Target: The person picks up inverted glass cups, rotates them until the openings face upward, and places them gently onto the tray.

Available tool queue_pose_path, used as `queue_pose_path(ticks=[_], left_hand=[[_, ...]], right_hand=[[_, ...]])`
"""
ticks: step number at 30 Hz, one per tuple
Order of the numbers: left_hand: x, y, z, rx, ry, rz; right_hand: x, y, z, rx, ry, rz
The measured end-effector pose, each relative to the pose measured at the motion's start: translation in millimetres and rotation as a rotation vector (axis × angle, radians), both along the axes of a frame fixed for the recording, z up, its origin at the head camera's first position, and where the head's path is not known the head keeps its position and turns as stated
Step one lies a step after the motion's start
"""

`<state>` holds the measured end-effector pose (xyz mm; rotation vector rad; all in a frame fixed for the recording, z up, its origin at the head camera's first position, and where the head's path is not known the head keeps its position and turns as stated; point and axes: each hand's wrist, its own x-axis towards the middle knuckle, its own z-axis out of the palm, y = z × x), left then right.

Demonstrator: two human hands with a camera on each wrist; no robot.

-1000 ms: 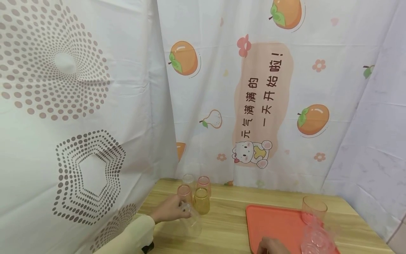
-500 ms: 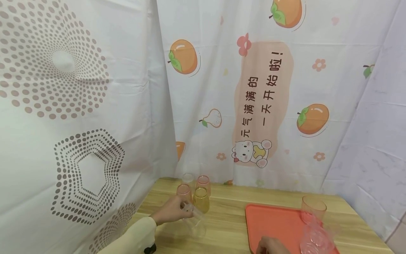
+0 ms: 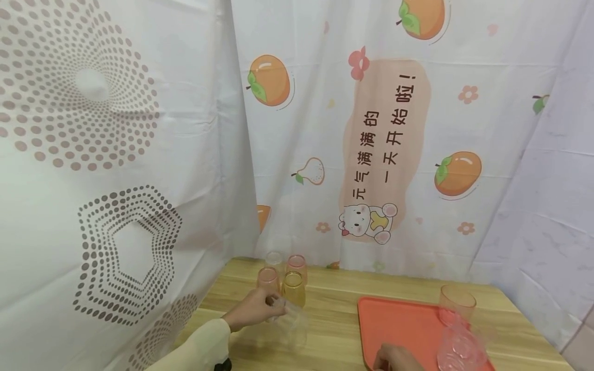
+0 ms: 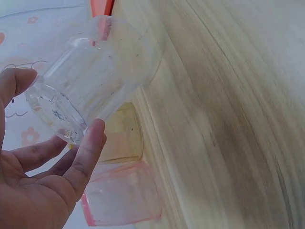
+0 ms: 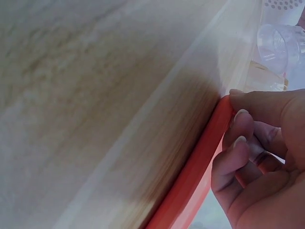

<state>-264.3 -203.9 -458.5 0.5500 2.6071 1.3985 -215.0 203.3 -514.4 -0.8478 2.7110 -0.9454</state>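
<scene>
My left hand (image 3: 257, 308) grips a clear cup (image 4: 86, 76) by its thick base, the thumb on one side and fingers on the other. The cup is tilted in the air, its wide mouth pointing away from the palm. Close behind it on the table stand a yellow cup (image 3: 294, 291), a pink cup (image 3: 268, 281), a red-tinted cup (image 3: 297, 267) and a clear one (image 3: 274, 260). At the near left edge of the red tray (image 3: 394, 322), my right hand (image 3: 398, 359) pinches the rim, thumb outside and curled fingers inside, as the right wrist view shows.
An orange-tinted cup (image 3: 457, 305) stands at the tray's back right. In front of it is a transparent pink piece (image 3: 461, 350) with a petal-like outline. Patterned curtains (image 3: 315, 129) hang behind and left of the wooden table (image 3: 329, 304).
My left hand has shifted slightly right with the clear cup, which has tipped further to the right. The right hand has stayed at the tray's edge.
</scene>
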Motion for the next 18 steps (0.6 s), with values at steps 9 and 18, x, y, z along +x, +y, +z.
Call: queue_pose_path(ticks=[9, 18], left_hand=[[0.3, 5.2, -3.1, 0.094, -0.077, 0.041], [3.0, 13.5, -3.6, 0.193, -0.127, 0.052]], right_hand=[[-3.0, 1.1, 1.7, 0.012, 0.044, 0.045], [-2.6, -1.6, 1.1, 0.011, -0.012, -0.015]])
